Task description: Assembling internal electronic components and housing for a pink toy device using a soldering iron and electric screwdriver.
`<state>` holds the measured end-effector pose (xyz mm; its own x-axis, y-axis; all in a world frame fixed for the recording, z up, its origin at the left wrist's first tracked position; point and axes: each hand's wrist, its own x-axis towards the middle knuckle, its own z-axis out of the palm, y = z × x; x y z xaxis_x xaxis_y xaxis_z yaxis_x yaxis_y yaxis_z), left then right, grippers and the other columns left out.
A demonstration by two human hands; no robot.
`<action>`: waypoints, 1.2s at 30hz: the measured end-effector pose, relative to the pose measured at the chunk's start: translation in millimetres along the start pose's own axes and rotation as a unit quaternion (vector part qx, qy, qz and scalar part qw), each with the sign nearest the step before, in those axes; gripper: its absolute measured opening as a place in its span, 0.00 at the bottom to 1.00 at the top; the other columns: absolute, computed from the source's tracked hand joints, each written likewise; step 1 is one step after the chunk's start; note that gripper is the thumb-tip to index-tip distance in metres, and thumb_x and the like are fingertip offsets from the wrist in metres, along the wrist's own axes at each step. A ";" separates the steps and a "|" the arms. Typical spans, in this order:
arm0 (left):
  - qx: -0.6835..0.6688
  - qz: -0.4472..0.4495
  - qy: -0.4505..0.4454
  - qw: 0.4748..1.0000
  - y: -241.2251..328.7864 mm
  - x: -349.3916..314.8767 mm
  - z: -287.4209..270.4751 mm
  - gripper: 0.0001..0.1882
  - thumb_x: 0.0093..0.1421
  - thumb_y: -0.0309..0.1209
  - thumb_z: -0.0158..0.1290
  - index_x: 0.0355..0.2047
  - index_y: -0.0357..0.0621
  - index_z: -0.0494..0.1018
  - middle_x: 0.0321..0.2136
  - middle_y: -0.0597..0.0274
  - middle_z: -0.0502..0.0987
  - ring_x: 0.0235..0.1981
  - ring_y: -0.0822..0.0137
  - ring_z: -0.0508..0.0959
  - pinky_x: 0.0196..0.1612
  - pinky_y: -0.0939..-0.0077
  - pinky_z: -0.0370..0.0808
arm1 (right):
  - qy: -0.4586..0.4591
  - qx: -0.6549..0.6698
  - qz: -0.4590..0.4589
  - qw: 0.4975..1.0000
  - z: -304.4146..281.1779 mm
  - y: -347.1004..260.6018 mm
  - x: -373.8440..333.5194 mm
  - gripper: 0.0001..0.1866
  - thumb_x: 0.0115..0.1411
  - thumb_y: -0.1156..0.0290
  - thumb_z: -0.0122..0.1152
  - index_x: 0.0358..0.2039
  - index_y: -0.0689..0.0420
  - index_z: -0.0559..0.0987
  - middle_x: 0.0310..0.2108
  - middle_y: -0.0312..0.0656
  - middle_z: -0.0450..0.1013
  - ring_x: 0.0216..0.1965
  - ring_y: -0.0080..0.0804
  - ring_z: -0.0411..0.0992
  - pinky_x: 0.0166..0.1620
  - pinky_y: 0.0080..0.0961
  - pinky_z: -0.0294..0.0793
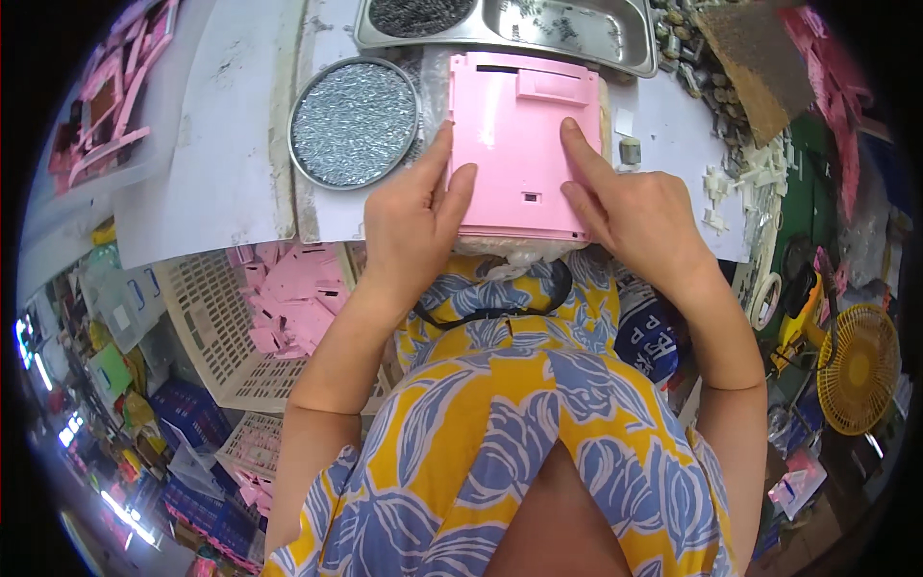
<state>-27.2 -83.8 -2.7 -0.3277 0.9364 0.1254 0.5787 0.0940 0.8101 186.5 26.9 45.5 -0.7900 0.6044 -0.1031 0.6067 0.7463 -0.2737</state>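
Note:
A flat pink plastic panel (510, 144), roughly square, lies in front of me at the table's near edge. It has a slot along its far side, a raised rectangular part at the far right and a small cut-out near its front. My left hand (409, 216) grips the panel's left edge, thumb on the top face. From the right, my right hand (639, 212) holds it with forefinger and thumb pressed on the top; its other fingers are curled and partly hidden. Something wrapped in clear plastic (514, 252) shows under the panel's near edge.
Left of the panel stands a round tray (296, 125) of small silvery pins. Beyond is a metal tray (567, 34) with dark screws. Small metal parts (687, 67) and white plastic pieces (721, 183) lie right. A crate (207, 327) holds pink parts; a yellow fan (859, 370) stands right.

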 end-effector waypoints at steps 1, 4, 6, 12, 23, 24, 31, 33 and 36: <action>0.004 -0.006 -0.021 1.000 2.5 -0.4 -3.2 0.25 0.62 0.29 0.60 0.58 0.30 0.72 0.13 0.59 0.62 0.14 0.71 0.65 0.21 0.74 0.65 | -0.004 0.002 -0.001 1.000 -3.1 0.6 1.4 0.27 0.66 0.60 0.57 0.63 0.56 0.70 0.15 0.44 0.74 0.17 0.47 0.75 0.25 0.41 0.76; -0.032 -0.032 -0.041 0.998 7.9 -17.3 -3.8 0.26 0.62 0.29 0.60 0.59 0.30 0.72 0.12 0.60 0.60 0.13 0.72 0.63 0.20 0.74 0.64 | 0.030 0.078 -0.030 0.996 3.0 12.5 -1.2 0.27 0.66 0.60 0.57 0.63 0.55 0.70 0.15 0.46 0.74 0.18 0.48 0.75 0.26 0.42 0.76; -0.056 -0.046 -0.045 0.996 4.9 -16.5 -3.8 0.28 0.61 0.30 0.61 0.60 0.30 0.71 0.11 0.63 0.59 0.13 0.74 0.62 0.20 0.76 0.62 | 0.024 0.097 -0.014 0.995 5.1 13.1 -3.9 0.27 0.66 0.59 0.57 0.63 0.54 0.71 0.15 0.46 0.74 0.18 0.48 0.75 0.26 0.42 0.75; -0.118 -0.042 -0.049 0.991 -8.1 -13.8 -16.1 0.22 0.57 0.29 0.65 0.50 0.33 0.76 0.17 0.67 0.66 0.18 0.80 0.63 0.21 0.81 0.61 | -0.027 -0.014 0.005 1.000 -17.4 0.6 3.6 0.27 0.62 0.59 0.61 0.60 0.54 0.73 0.21 0.46 0.76 0.23 0.46 0.77 0.27 0.41 0.75; -0.140 -0.071 -0.020 0.987 -6.0 -79.3 4.2 0.08 0.57 0.26 0.63 0.28 0.37 0.75 0.23 0.58 0.75 0.18 0.66 0.71 0.23 0.72 0.67 | 0.065 0.163 -0.394 0.902 27.2 -23.8 59.6 0.16 0.50 0.65 0.70 0.39 0.56 0.79 0.44 0.41 0.74 0.55 0.44 0.69 0.59 0.47 0.66; -0.143 -0.071 -0.016 0.987 -4.5 -79.7 5.3 0.07 0.58 0.26 0.63 0.28 0.37 0.75 0.22 0.58 0.74 0.18 0.66 0.70 0.23 0.72 0.67 | 0.074 0.169 -0.393 0.901 27.5 -24.1 59.3 0.15 0.50 0.67 0.70 0.38 0.56 0.79 0.44 0.41 0.74 0.55 0.44 0.70 0.58 0.47 0.67; -0.173 -0.069 -0.001 0.982 -5.4 -81.3 14.2 0.06 0.59 0.23 0.60 0.28 0.37 0.72 0.20 0.59 0.70 0.17 0.68 0.67 0.22 0.73 0.64 | 0.040 0.214 -0.360 0.907 30.3 -15.5 55.4 0.15 0.46 0.71 0.72 0.35 0.57 0.79 0.42 0.42 0.74 0.53 0.46 0.70 0.55 0.42 0.71; -0.172 -0.061 -0.001 0.983 -6.5 -80.5 15.0 0.06 0.59 0.23 0.59 0.28 0.37 0.72 0.21 0.58 0.70 0.17 0.68 0.68 0.22 0.73 0.65 | 0.054 0.188 -0.375 0.906 24.6 -27.3 58.4 0.15 0.46 0.70 0.72 0.35 0.56 0.78 0.43 0.42 0.74 0.53 0.46 0.70 0.54 0.41 0.72; -0.170 -0.059 -0.011 0.984 -6.7 -79.3 12.6 0.06 0.59 0.23 0.59 0.28 0.37 0.71 0.21 0.57 0.70 0.18 0.66 0.69 0.23 0.72 0.66 | 0.045 0.178 -0.393 0.901 28.6 -28.8 63.7 0.16 0.46 0.70 0.72 0.36 0.56 0.79 0.44 0.41 0.73 0.54 0.46 0.69 0.54 0.40 0.72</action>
<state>4.3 -154.4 -25.2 -0.3592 0.9332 0.0093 0.2524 0.0876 0.9636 116.2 36.0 19.5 -0.9428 -0.0395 0.3311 -0.2171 0.8264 -0.5196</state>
